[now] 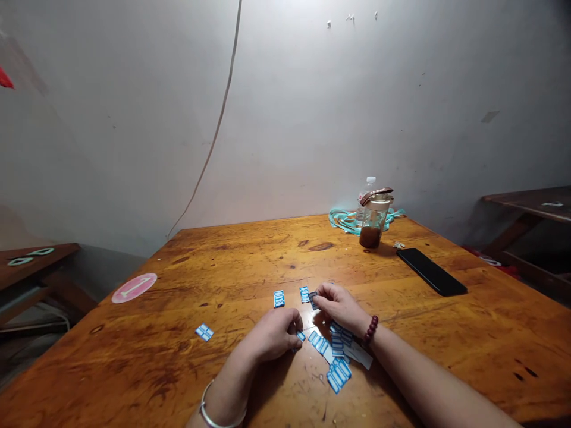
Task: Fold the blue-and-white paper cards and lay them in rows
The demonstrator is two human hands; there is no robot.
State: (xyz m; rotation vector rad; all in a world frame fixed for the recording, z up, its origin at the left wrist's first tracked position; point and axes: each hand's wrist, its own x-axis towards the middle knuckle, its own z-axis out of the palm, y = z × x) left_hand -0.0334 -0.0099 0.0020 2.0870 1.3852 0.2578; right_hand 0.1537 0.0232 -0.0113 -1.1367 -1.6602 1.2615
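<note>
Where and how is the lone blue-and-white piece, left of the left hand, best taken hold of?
Probably by its right edge, the left hand coming low from the right, thumb and fingertip pinching. The piece looks thin and lies flat on the table, so an edge seems likeliest to lift; the left hand is the nearer one.

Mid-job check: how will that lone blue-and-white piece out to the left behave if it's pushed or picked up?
The blue-and-white piece looks thin, so it's probably very light. Lying flat, it may be awkward to lift by an edge. Pushed across the shiny tabletop, it would likely slide rather than roll.
</note>
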